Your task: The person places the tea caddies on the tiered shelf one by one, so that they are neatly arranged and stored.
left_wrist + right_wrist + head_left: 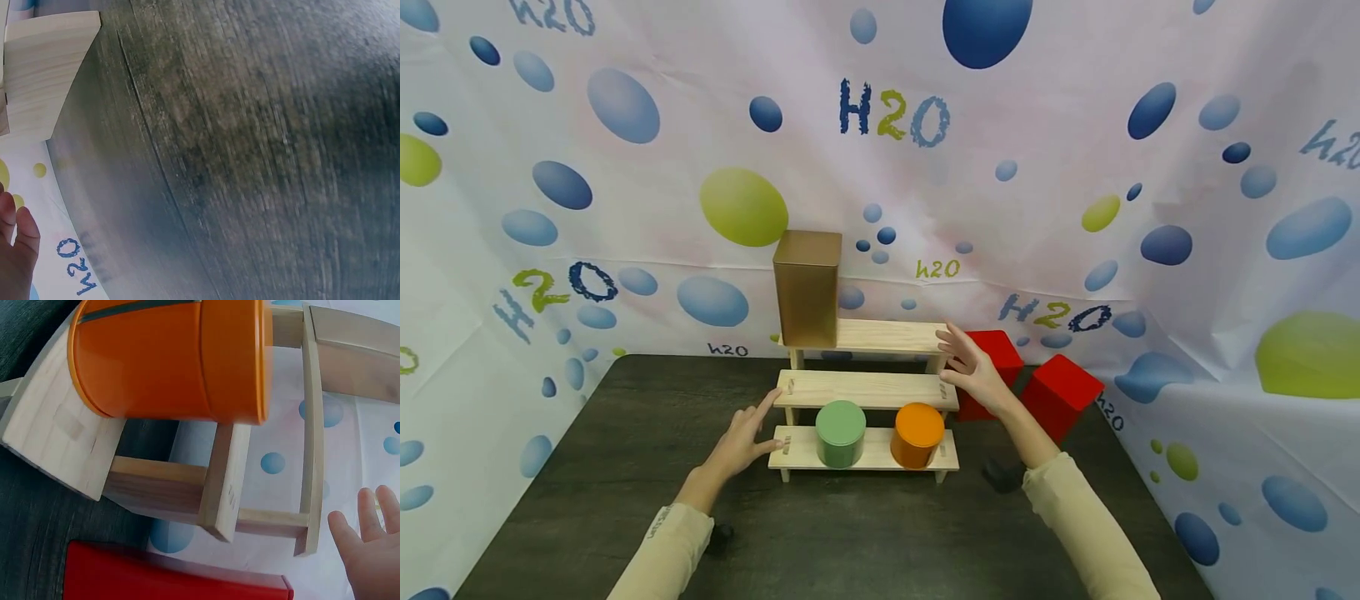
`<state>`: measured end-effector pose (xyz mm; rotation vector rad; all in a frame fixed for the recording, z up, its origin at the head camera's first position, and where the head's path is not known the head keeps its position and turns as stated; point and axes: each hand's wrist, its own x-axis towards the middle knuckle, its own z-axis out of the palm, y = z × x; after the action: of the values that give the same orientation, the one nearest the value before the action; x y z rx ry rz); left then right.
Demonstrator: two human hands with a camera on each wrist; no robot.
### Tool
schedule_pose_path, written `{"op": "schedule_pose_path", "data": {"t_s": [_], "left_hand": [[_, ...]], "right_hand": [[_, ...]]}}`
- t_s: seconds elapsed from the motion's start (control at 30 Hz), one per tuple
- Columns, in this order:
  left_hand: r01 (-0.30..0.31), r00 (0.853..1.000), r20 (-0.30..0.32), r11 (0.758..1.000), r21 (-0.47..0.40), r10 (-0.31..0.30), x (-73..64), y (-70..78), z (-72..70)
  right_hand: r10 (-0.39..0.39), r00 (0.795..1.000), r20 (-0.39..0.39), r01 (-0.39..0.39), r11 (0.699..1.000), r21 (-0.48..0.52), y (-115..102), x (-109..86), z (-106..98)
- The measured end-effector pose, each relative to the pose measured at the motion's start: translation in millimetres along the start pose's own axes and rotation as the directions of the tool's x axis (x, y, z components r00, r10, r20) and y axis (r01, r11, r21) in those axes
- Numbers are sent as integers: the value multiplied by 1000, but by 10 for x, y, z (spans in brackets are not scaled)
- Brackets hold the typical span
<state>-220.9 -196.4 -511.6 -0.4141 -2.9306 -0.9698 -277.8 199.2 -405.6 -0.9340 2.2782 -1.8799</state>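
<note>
A three-tier wooden shelf rack [865, 389] stands on the dark table. On its bottom tier sit a green round canister [841, 435] and an orange round canister [917, 437]. A tall gold tin [807, 292] is at the left of the top tier. My left hand [737, 442] is at the rack's left side, index finger and thumb extended toward the middle and bottom tiers; whether they touch the wood I cannot tell. Beside the top tier's right end is my right hand [973, 371], fingers spread and holding nothing. The right wrist view shows those fingers [370, 515] apart from the rack.
Two red boxes [1062, 392] stand right of the rack, one partly behind my right hand. The dark table [865, 542] extends in front and to the left. A white sheet [880, 192] with blue and green spots hangs close behind and along the sides.
</note>
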Motion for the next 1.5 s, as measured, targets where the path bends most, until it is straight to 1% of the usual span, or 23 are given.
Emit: {"op": "schedule_pose_path", "data": {"t_s": [0.2, 0.4, 0.53, 0.63, 0.77, 0.87, 0.97, 1.1, 1.23, 1.33, 1.43, 1.5], "left_hand": [[-7, 1000, -4, 1000, 7, 7, 3, 8, -8], [7, 1000, 5, 1000, 12, -7, 2, 14, -9], [13, 1000, 5, 1000, 16, -13, -1, 9, -11], [13, 1000, 9, 1000, 21, -14, 1, 4, -12], [13, 1000, 11, 1000, 18, -13, 12, 2, -7], [11, 1000, 5, 1000, 15, -11, 10, 2, -9], [8, 1000, 6, 1000, 16, -8, 1, 5, -21], [17, 1000, 6, 1000, 19, -17, -2, 13, -31], [15, 1000, 7, 1000, 14, -15, 6, 13, -32], [14, 1000, 17, 1000, 13, -14, 10, 11, -28], [20, 1000, 23, 1000, 12, -20, 14, 12, -25], [21, 999, 24, 1000, 14, -22, 16, 13, -26]], "right_hand": [[12, 999, -38, -13, 1000, -19, 12, -116, -34], [44, 996, -73, -47, 998, -41, 14, -230, -62], [61, 994, -93, -67, 996, -62, -104, -291, -39], [60, 993, -104, -67, 996, -64, -191, -330, -23], [47, 990, -132, -57, 996, -72, -42, -377, -91], [41, 987, -155, -59, 992, -112, 89, -421, -149], [51, 983, -178, -82, 982, -171, 84, -470, -175], [59, 974, -220, -117, 957, -265, 40, -530, -229], [31, 965, -259, -120, 934, -336, -54, -589, -278], [1, 961, -275, -108, 921, -373, -171, -643, -287], [-9, 958, -287, -112, 909, -402, -276, -698, -291], [-15, 954, -299, -115, 905, -410, -294, -736, -313]]}}
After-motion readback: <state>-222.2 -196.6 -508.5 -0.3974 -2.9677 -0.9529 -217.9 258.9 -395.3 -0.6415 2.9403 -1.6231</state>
